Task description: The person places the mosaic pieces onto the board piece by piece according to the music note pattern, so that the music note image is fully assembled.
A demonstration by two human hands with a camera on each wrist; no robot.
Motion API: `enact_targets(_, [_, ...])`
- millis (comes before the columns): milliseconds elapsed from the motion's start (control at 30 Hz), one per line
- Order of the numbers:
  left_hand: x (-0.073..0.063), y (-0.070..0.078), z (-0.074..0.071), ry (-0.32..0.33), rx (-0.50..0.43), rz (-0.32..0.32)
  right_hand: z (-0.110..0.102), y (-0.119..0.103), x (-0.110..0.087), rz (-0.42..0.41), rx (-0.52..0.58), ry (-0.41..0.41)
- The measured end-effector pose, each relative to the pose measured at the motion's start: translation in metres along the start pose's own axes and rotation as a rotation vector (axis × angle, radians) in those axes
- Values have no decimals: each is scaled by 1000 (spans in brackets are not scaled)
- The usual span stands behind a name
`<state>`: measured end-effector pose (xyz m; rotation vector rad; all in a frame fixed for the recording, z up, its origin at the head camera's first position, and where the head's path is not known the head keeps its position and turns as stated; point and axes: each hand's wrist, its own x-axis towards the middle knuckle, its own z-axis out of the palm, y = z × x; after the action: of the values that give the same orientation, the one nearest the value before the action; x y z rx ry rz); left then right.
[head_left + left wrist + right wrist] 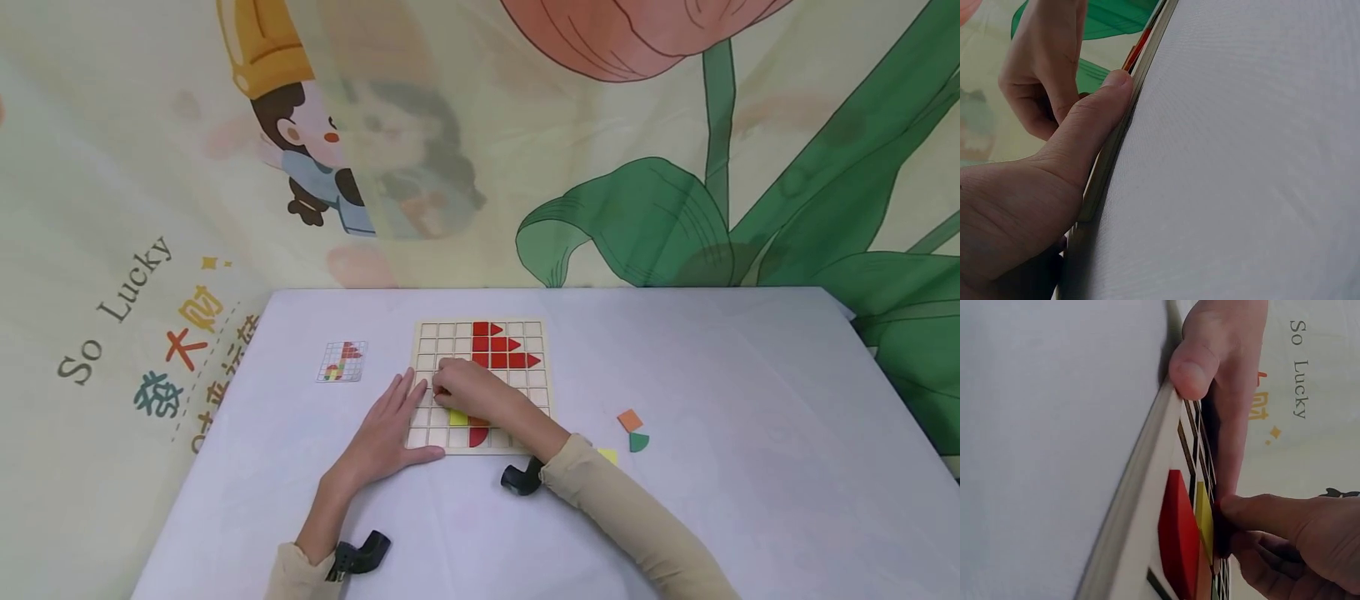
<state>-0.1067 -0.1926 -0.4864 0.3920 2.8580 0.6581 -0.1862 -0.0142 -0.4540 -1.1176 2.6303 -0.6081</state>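
Observation:
A wooden grid board [540, 400] lies on the table. Red square and triangle tiles [495, 360] form rows near its far side. Closer to me are a yellow tile [458, 417] and a red quarter-circle tile [477, 437]. My left hand [386, 425] rests along the board's left side, fingers extended, its thumb [1107, 103] touching the near edge. Over the left-middle squares, my right hand [480, 392] has curled fingers. In the right wrist view they pinch a small dark red piece [1224, 532] at the board, its shape mostly hidden.
A small pattern card [342, 362] lies left of the board. To the right are an orange square tile [630, 420], a green quarter-circle tile [638, 442] and a yellow tile [608, 456] partly behind the right sleeve. A printed cloth [637, 217] hangs behind the table.

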Motion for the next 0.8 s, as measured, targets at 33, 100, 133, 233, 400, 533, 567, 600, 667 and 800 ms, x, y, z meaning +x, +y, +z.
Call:
enact_targets(33, [0,0,0,-1,-1,2,0,-1,0,8,8,-9])
enact_targets(100, [0,1,0,-1,-2,4,-1,-2,-1,18,21,-26])
enact_targets(133, [0,1,0,-2,-3,4,0,-2,-1,18,24,-32])
enact_targets(233, [0,1,0,-4,-7,-1,0,-2,-1,-5,8,-39])
enact_targets(400, [0,0,2,5,1,10,1,-2,-2,-64,-71,-20])
enact_targets(533, [-1,0,2,22,-1,28,0,-2,-4,-77,-95,-20])
enact_targets(567, [-1,0,2,25,-2,29,0,-2,-4,-77,-104,-22])
enact_targets(600, [-1,0,2,26,-2,29,0,-3,-4,-79,-116,-25])
enact_targets(667, [0,1,2,24,-1,27,-1,-3,-5,-93,-143,-31])
enact_targets(800, [0,1,2,21,-2,17,-5,-4,-8,-148,-199,-43])
